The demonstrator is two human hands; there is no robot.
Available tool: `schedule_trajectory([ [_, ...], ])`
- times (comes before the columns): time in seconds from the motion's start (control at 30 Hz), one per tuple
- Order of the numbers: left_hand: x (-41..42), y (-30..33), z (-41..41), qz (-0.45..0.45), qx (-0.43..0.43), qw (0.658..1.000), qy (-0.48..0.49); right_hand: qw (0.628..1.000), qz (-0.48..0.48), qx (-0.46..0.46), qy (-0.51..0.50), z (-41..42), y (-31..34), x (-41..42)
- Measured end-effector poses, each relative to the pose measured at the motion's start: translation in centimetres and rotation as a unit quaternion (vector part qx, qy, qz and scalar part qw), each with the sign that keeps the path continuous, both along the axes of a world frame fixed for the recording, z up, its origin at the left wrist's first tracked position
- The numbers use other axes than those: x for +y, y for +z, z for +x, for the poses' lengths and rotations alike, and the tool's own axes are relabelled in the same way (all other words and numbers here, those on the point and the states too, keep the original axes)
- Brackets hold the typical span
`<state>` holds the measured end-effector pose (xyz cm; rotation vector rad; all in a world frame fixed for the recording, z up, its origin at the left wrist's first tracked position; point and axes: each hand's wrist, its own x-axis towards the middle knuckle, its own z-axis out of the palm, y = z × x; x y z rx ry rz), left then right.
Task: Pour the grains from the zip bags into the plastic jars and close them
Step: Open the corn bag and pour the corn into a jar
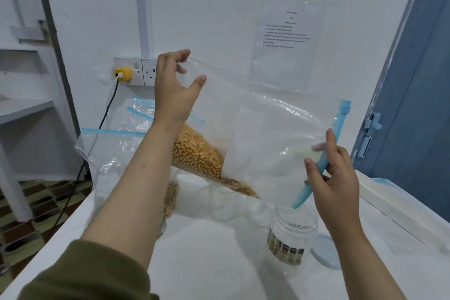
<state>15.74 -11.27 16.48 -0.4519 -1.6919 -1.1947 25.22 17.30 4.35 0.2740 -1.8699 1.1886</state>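
1. The bag [263, 134] hangs tilted above the worktop [207, 251]; the left hand [174, 90] pinches its upper corner with curled fingers, thumb spread out.
2. The right hand [334, 178] pinches the blue zip edge [326, 156] between thumb and fingers, just above the jar [291, 234].
3. Both forearms reach forward and up.
4. Corn [197, 153] sits in the bag's lower fold; the jar looks empty, its lid [326, 253] lying beside it.
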Motion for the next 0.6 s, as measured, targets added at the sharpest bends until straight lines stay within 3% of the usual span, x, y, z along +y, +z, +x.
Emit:
schedule_trajectory([
  [0.6,0.57,0.02,0.97,-0.023,0.011,1.0,0.008,1.0,-0.02,-0.024,0.006,0.07,-0.85,0.34],
])
